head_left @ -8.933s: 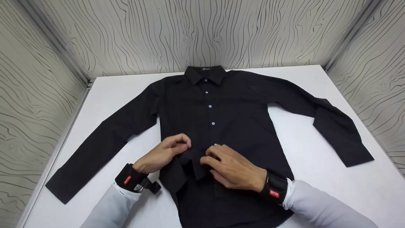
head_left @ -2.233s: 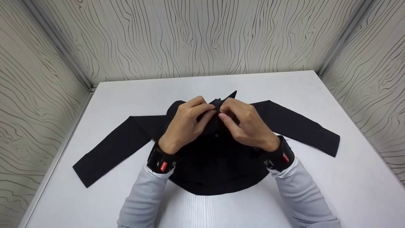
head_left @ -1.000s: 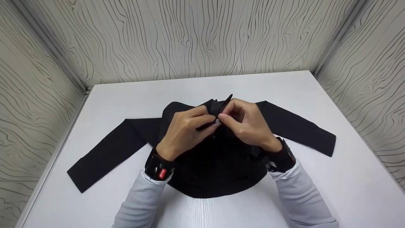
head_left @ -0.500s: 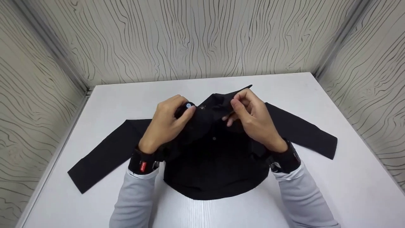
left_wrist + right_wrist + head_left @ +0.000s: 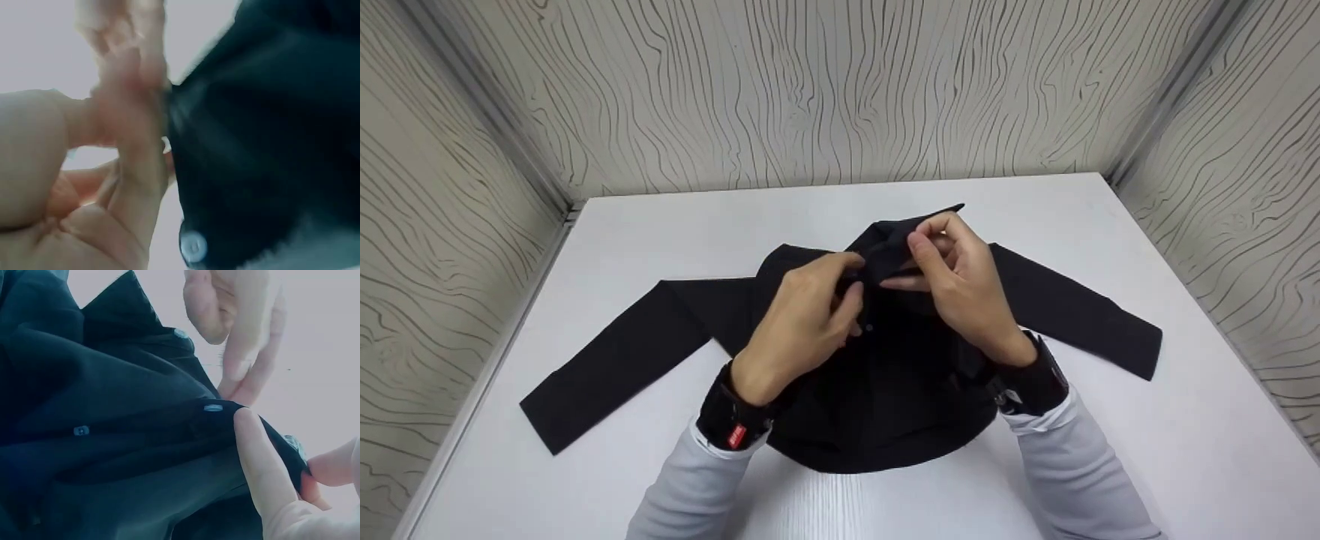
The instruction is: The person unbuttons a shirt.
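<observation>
A black button-up shirt point(image 5: 877, 420) lies on the table with its collar and upper front lifted. My right hand point(image 5: 964, 289) pinches the collar point(image 5: 892, 255) between thumb and forefinger, one collar tip pointing up and right. My left hand point(image 5: 802, 322) has curled fingers at the opposite front edge, near the neck; its exact hold is partly hidden and blurred. In the left wrist view, the cloth comes to a point at the fingertips point(image 5: 154, 79), with a pale button point(image 5: 194, 247) below. Buttons point(image 5: 214, 408) along the placket show in the right wrist view.
The shirt's left sleeve point(image 5: 607, 367) is bent outward on the white table point(image 5: 547, 495), and its right sleeve point(image 5: 1080, 315) stretches to the right. Wood-patterned panels point(image 5: 840, 90) stand behind and at both sides.
Earlier the shirt lay flat; later its upper part is lifted and gathered. Over the last half second my left hand has moved right, towards my right hand, which stays at the collar.
</observation>
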A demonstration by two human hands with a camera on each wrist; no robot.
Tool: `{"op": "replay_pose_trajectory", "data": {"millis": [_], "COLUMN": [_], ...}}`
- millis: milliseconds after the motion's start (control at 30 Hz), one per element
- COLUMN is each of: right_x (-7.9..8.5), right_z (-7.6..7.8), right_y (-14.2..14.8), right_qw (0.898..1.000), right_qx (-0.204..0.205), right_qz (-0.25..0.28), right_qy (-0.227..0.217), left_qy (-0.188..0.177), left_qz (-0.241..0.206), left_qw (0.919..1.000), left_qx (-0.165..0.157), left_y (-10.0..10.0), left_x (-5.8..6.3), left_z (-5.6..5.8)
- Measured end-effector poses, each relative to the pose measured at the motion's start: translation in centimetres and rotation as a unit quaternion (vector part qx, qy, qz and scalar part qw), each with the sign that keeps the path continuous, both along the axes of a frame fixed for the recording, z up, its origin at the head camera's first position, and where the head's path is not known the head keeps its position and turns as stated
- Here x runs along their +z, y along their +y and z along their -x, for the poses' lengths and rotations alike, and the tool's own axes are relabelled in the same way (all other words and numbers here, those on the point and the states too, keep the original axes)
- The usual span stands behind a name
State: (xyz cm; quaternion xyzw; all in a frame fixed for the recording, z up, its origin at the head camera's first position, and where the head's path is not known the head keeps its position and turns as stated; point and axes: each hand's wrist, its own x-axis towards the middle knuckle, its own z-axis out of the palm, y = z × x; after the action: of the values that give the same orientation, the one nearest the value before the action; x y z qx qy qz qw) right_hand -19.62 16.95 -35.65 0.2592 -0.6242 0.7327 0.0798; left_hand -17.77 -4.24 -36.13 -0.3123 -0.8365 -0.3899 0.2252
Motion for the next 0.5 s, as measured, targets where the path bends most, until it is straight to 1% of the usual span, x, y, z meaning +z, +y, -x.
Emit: {"op": "replay_pose_trajectory", "data": {"millis": [33, 67, 133, 200, 267, 333, 433, 500], "right_x": [0.1, 0.1, 0.3, 0.5, 0.7, 1.0, 1.3, 1.6], "right_z": [0.0, -0.1, -0.1, -0.3, -0.4, -0.7, -1.1, -1.4], "right_y": [0.0, 0.0, 0.1, 0.1, 0.2, 0.3, 0.3, 0.2], "right_qw": [1.0, 1.0, 1.0, 1.0, 1.0, 0.999, 0.998, 0.995], "right_qx": [0.0, 0.0, -0.001, -0.002, -0.004, -0.002, 0.018, 0.04], "right_qz": [0.0, 0.0, 0.008, 0.016, 0.022, 0.032, 0.062, 0.087], "right_qy": [0.0, 0.001, 0.0, 0.002, 0.007, 0.012, 0.013, 0.008], "left_qy": [-0.009, -0.014, -0.001, 0.011, 0.023, 0.034, 0.057, 0.077], "left_qz": [-0.005, -0.004, 0.01, 0.018, 0.019, 0.008, -0.015, -0.029], "left_qw": [0.9999, 0.9999, 0.9996, 0.999, 0.9991, 0.9993, 0.9981, 0.9963], "left_qx": [-0.005, -0.001, 0.025, 0.038, 0.032, 0.012, -0.014, -0.024], "left_y": [0.1, 0.2, 0.2, 0.1, -0.2, -0.4, -0.7, -0.9], "left_x": [-0.1, -0.1, -0.3, -0.5, -0.4, -0.2, 0.4, 0.9], "left_z": [0.0, 0.0, 0.2, 0.4, 0.4, 0.4, 0.4, 0.3]}}
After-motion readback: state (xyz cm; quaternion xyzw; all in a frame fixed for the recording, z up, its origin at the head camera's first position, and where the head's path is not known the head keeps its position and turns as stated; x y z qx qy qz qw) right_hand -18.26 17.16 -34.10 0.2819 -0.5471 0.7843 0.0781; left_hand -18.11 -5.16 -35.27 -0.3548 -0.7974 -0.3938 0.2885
